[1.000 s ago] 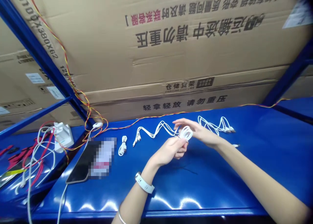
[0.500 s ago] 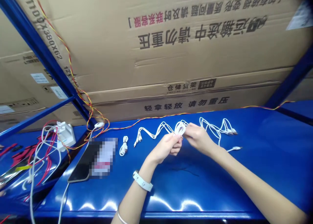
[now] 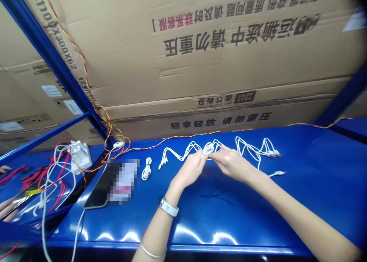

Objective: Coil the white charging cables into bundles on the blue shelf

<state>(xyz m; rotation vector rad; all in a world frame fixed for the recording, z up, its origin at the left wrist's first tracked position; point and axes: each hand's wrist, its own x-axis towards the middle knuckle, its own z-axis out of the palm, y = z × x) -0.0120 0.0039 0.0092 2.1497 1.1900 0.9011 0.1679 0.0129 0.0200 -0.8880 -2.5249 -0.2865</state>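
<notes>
A white charging cable wound into a small coil [image 3: 208, 149] is held above the blue shelf [image 3: 183, 220]. My left hand [image 3: 191, 169], with a pale watch on its wrist, is closed around the coil's lower side. My right hand [image 3: 229, 160] pinches at the coil's near edge, its fingertips meeting the left thumb. Whether a thin tie sits between those fingers I cannot tell. Behind the hands lie loose white multi-plug cables [image 3: 186, 153], and another loose white cable [image 3: 255, 151] is to the right. Thin black ties [image 3: 217, 197] rest on the shelf in front.
To the left are a bundled white cable [image 3: 146, 169] and a dark phone [image 3: 99, 193] beside a blurred-out sheet. A white power strip [image 3: 81, 155] stands among red and white wires. Another person's hand [image 3: 8, 211] shows at the left edge. Cardboard boxes [image 3: 183, 82] form the back.
The left fingers, earlier curled visibly below the coil, have turned in. My right hand has shifted slightly left and lower, its fingertips now against the left thumb. The view has moved slightly.
</notes>
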